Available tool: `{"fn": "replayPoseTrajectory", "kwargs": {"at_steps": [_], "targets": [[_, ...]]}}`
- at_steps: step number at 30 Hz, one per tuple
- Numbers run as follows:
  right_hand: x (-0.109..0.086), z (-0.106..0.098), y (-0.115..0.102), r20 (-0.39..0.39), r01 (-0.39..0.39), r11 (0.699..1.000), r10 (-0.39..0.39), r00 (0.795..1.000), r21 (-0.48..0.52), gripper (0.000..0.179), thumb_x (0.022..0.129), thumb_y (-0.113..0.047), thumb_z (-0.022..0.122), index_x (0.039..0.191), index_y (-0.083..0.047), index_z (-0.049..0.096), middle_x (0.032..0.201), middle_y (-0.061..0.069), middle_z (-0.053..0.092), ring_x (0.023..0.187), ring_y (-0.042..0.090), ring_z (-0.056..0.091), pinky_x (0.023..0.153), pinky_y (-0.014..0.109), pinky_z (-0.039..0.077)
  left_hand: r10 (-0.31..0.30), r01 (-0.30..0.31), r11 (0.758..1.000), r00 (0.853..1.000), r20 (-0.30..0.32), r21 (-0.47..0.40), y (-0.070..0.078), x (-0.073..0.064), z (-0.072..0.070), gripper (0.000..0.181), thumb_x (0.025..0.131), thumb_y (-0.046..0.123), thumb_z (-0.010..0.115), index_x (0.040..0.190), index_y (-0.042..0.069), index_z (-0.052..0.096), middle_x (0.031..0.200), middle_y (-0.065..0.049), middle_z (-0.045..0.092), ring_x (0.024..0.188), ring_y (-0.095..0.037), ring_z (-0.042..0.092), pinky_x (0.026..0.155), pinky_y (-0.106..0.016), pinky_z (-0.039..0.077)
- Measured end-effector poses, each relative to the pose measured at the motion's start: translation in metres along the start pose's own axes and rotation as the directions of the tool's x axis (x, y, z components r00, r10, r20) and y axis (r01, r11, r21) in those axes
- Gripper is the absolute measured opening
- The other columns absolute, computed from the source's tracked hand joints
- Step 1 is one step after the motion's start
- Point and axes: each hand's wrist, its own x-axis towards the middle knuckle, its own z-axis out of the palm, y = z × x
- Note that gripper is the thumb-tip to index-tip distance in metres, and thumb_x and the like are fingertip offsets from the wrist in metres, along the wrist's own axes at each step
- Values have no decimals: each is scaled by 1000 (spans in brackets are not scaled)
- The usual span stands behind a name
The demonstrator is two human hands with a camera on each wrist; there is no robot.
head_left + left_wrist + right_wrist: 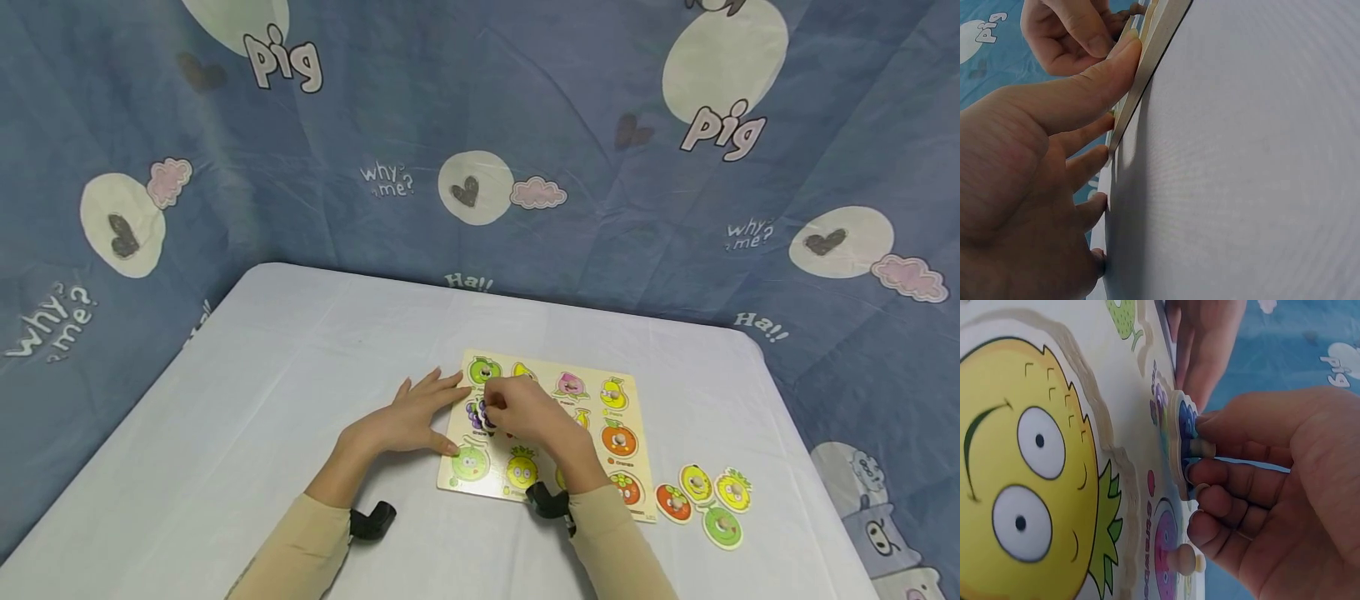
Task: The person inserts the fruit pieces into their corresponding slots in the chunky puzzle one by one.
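Note:
A wooden fruit puzzle board [647,467] lies on the white table. My right hand [521,408] pinches the small wooden knob of a grape piece [1175,444] with thumb and fingers. In the right wrist view that piece stands tilted close over the grape picture on the board's left side. My left hand [405,421] rests at the board's left edge, fingers spread, its thumb [1125,56] on the rim. A knobbed strawberry piece [1165,550] sits in the board near the right hand. The printed pineapple [1016,456] and the melon slot [470,463] hold no piece.
Right of the board lie loose knobbed pieces: a tomato [673,503], a lemon [696,482], a pineapple [733,490] and a green melon [722,527]. Seated pieces include an apple [484,371], peach [571,385], pear [613,393] and orange [619,438]. A blue printed curtain [600,250] hangs behind the table.

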Motion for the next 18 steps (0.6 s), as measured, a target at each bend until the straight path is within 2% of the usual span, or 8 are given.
{"fn": "replayPoseTrajectory", "kwargs": {"at_steps": [9,18], "targets": [[6,4,-5,-26,19,998,-20,999,-54,11,94,-19,63,83,-21,63,73,-6,60,64,9,52,58,23,43,10,-10,1000,1000,6,11,1,0,-1,94,75,47,82,154,22,38,167,-2,22,157,-32,4,121,-68,-1],[12,9,-9,-8,29,997,-29,1000,-71,10,95,-19,63,85,-20,64,75,-6,61,64,9,52,59,22,43,12,-12,1000,1000,6,11,1,-1,-2,95,74,48,82,154,23,37,167,-2,22,157,-32,4,121,-69,-1]]}}
